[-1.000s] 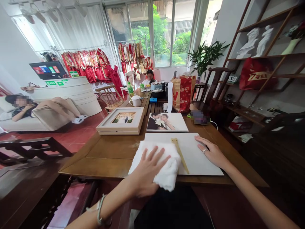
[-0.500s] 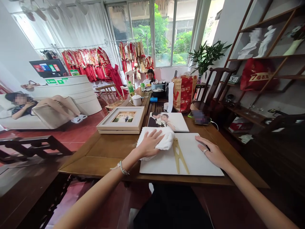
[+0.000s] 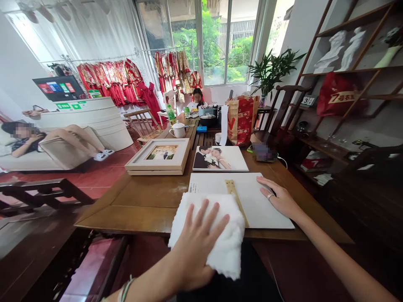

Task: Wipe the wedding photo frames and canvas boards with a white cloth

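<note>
My left hand (image 3: 195, 241) has its fingers spread over a white towel (image 3: 228, 247), with the thumb at the towel's near side. The towel lies across the near left part of a white flat panel (image 3: 210, 183) and overhangs the table's front edge. A yellowish A-shaped piece (image 3: 233, 189) lies on the panel, partly covered by the towel. My right hand (image 3: 280, 202), with a ring on one finger, rests flat on the panel's right side, fingers stretched out. Beyond the panel lies a photo print of a couple (image 3: 234, 158).
Stacked picture frames (image 3: 132, 167) stand left on the wooden table (image 3: 126, 209). Behind are a lidded white mug (image 3: 179, 129) and a red-brown paper bag (image 3: 242, 121). A phone (image 3: 264, 154) with a cable lies right. One person (image 3: 197, 98) sits at the far end; another (image 3: 28, 140) lies on a sofa.
My left hand has drawn the towel toward me, from the panel's far left corner to its near edge. Small print on the panel's far left corner now shows. My right hand stays in place.
</note>
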The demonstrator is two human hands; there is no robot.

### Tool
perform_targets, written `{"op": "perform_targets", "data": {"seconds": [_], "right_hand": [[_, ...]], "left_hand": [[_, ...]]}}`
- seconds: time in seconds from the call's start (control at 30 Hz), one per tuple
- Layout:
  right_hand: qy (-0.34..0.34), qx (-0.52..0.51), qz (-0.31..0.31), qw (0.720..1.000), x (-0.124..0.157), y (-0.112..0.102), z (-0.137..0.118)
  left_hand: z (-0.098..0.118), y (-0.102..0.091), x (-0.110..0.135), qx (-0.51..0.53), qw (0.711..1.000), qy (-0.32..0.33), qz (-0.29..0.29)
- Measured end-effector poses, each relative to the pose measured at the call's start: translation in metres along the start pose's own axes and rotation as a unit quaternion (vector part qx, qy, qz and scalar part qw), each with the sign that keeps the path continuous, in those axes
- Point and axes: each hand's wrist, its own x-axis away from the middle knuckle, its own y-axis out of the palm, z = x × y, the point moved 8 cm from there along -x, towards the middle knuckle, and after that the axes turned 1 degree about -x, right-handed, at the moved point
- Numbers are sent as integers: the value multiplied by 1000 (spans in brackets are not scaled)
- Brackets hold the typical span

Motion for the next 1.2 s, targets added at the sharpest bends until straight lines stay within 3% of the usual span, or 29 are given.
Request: {"op": "perform_targets", "data": {"seconds": [0.1,0.2,0.33,0.5,0.6,0.7,0.97,1.07,1.2], "right_hand": [[-3,1,1,1000,0,0,1],[-1,0,-3,1000,0,0,2],[-4,-1,-8,1000,1,0,2],[-1,-8,-2,1000,1,-2,4],[3,-7,-5,1000,1,-2,4],[5,-3,-6,1000,1,-1,2],[-5,-2,8,1000,1,-1,-1],[-6,-2,9,1000,1,-1,-1],[-2,-4,10,1000,1,-2,-1]], "left_hand": [[7,3,2,-26,999,-27,-24],[-1,-2,-10,-38,999,-15,-11],[-30,-13,-39,-40,999,21,11],[-78,-26,-82,-73,997,-12,30],[-89,-28,-94,-77,995,-26,62],[-80,-22,-87,-69,995,-18,65],[-8,-4,-22,-27,1000,9,12],[-4,-2,-18,-18,1000,7,14],[-23,-9,-42,-39,998,18,43]]}}
